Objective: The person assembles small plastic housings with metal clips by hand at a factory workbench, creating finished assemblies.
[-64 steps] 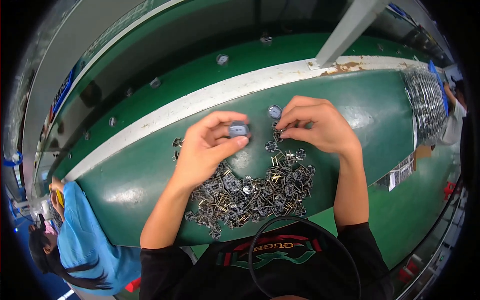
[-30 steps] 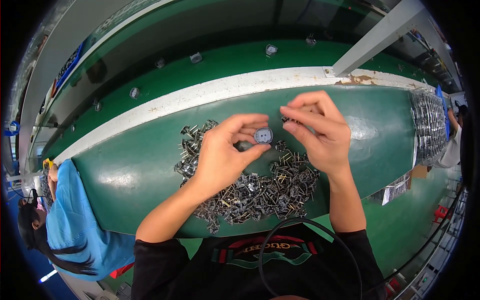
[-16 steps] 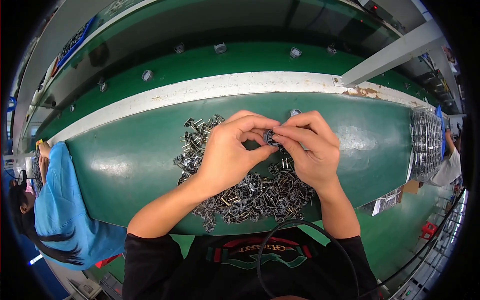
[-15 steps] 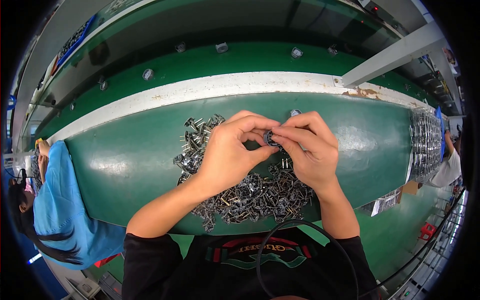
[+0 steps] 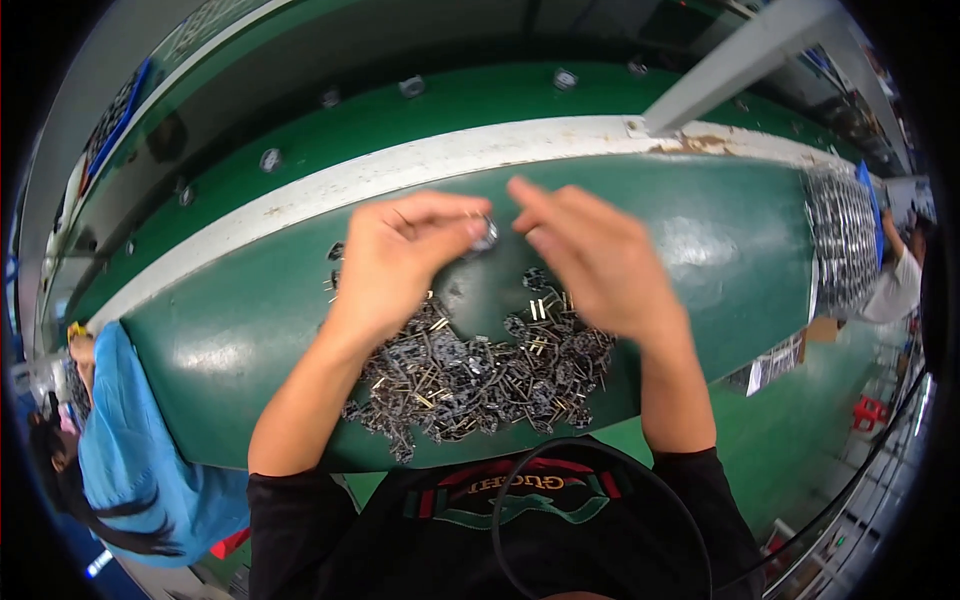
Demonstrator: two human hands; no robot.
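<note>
From my remote seat, starting far left: a co-worker in a loose light-blue top (image 5: 150, 450) sits at the end of the long green tabletop (image 5: 230, 400). Beyond its white, scuffed rail (image 5: 330, 186), I see small grey parts spaced along a green strip (image 5: 345, 140). Now the left hand (image 5: 385, 262): its grip is narrow, thumb and forefinger pinching a small round grey part (image 5: 486, 234), held above the tabletop. Just below, between the forearms, spreads a heap of dark parts with brassy metal prongs (image 5: 480, 385). On to the right hand (image 5: 600, 260), near that pinched part but apart from it; its fingers are blurred, so I can't tell whether that grip holds anything. Farther right, a shiny stack of clear plastic packs (image 5: 840, 240) stands at the tabletop's end, and a red stool (image 5: 869, 413) is on the green floor (image 5: 800, 440).
</note>
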